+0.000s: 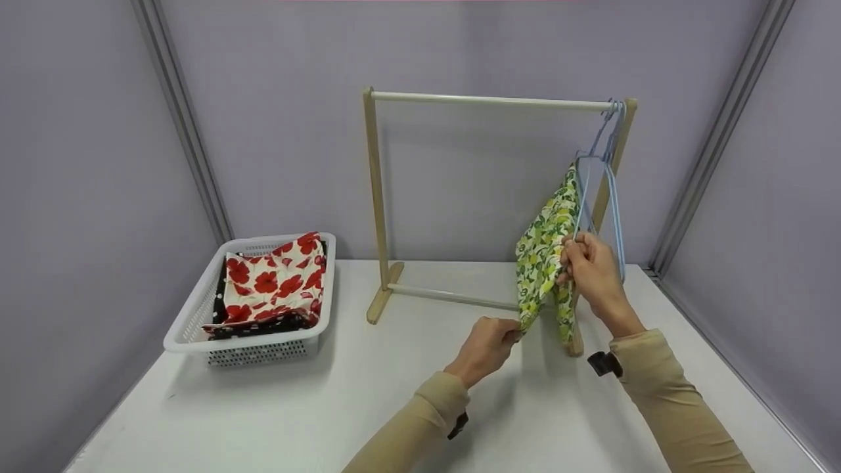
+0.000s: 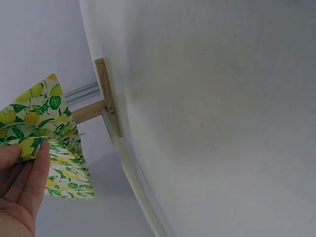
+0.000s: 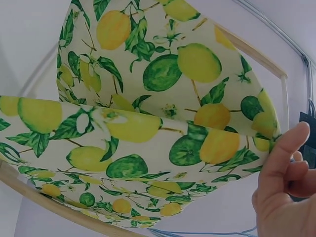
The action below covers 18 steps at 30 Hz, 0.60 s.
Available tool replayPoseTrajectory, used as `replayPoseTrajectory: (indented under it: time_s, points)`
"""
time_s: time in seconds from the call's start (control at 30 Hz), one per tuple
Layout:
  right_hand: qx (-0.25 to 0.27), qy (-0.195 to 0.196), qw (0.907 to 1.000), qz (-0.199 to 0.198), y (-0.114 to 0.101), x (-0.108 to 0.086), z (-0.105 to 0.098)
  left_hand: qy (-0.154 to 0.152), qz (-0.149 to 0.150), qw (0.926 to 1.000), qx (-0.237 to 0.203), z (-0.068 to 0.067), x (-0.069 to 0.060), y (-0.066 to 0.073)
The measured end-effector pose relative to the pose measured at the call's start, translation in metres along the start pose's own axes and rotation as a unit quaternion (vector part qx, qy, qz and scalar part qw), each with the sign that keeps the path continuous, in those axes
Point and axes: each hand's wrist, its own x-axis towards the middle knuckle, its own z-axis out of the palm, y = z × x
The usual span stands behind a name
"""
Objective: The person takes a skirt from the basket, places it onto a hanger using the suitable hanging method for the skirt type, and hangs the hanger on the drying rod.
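Note:
A lemon-print cloth [image 1: 542, 253] in white, yellow and green hangs from a blue hanger [image 1: 616, 213] at the right end of the rack. My left hand [image 1: 483, 348] pinches its lower left corner, and the left wrist view shows thumb and fingers on the folded edge [image 2: 32, 145]. With my right hand [image 1: 594, 272] I pinch the cloth's right edge beside the hanger wire. In the right wrist view the cloth [image 3: 133, 133] spreads across in loose folds, hiding most of the hanger.
A wooden rack with a white top rail [image 1: 486, 100] stands at the back of the white table [image 1: 276, 414]. More blue hangers crowd its right post. At left, a white basket [image 1: 332, 276] holds a red-flowered cloth [image 1: 272, 282] over black dotted fabric [image 1: 269, 326]. Grey walls enclose the table.

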Motion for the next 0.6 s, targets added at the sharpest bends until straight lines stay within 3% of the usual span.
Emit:
replayPoseTrajectory:
  time_s: [0.17,0.37,0.6]
  points:
    - [-0.061,0.012,0.9981,-0.003,0.002,-0.006,0.003,-0.005,-0.012,0.9999,-0.002,0.001,-0.003,-0.001]
    - [-0.183,0.027,0.9825,-0.02,0.007,-0.018,0.006,-0.008,-0.007,0.9999,0.006,0.002,-0.004,-0.002]
    - [-0.21,0.061,0.9744,-0.052,0.026,-0.033,0.012,-0.01,0.009,0.9999,0.004,0.003,-0.004,-0.002]
